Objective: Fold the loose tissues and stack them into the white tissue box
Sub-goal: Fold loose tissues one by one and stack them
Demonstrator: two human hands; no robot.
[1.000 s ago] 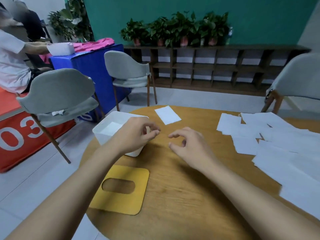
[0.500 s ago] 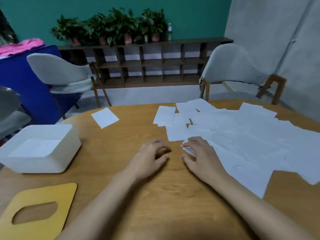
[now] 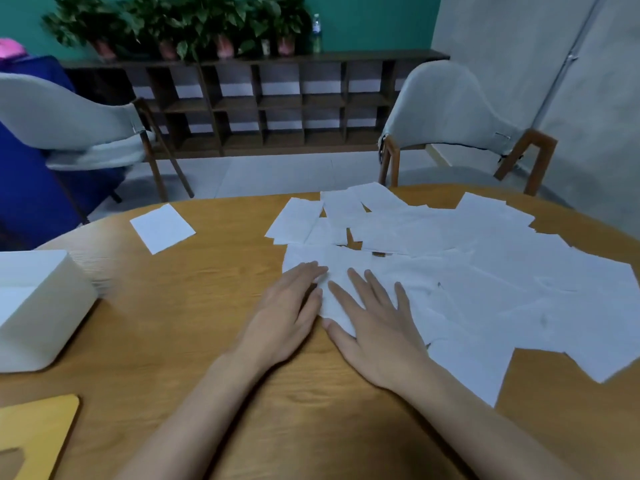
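Several loose white tissues (image 3: 467,271) lie spread over the right half of the round wooden table (image 3: 194,306). My right hand (image 3: 372,323) lies flat on the near-left tissue with fingers spread. My left hand (image 3: 291,310) rests flat beside it, its fingertips on that same tissue's left edge. Neither hand grips anything. The white tissue box (image 3: 38,306) stands open-topped at the table's left edge, well away from both hands. One folded tissue (image 3: 162,227) lies alone at the far left of the table.
A yellow lid with an oval slot (image 3: 34,434) lies at the near-left corner. Grey chairs stand beyond the table at the left (image 3: 69,126) and the right (image 3: 457,116). A dark shelf with potted plants (image 3: 242,98) lines the green wall.
My view has swung right, from the box toward the tissue pile. Both hands have moved from the bare table by the box onto the nearest tissue and have flattened out.
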